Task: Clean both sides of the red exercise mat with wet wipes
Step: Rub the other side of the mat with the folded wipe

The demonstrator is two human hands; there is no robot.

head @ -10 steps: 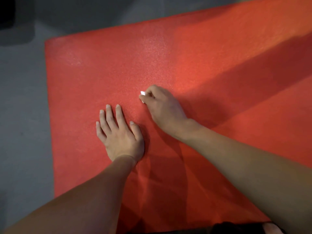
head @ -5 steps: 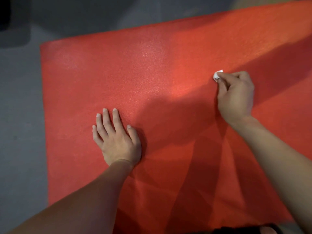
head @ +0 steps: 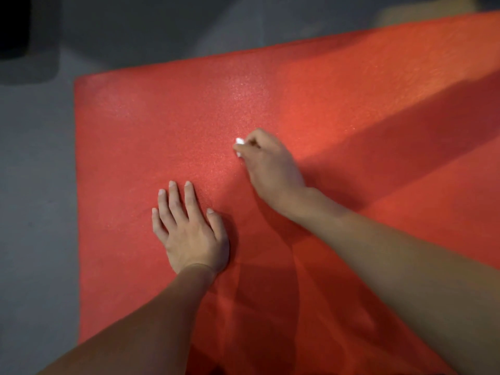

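The red exercise mat [head: 338,98] lies flat on a grey floor and fills most of the view. My left hand [head: 189,231] rests palm down on it with straight fingers, left of centre. My right hand [head: 267,163] is just above and right of it, fingers curled round a small white wet wipe [head: 239,142] pressed to the mat. Only a bit of the wipe shows past the fingertips.
Grey floor [head: 35,212] borders the mat on the left and at the back. A dark object [head: 16,28] sits at the far left corner. The mat's left edge and far-left corner are in sight; shadows of my arms fall across its right half.
My right hand swept the wipe out to the right half a second ago and has now come back left toward the mat's middle. The left hand stayed planted.
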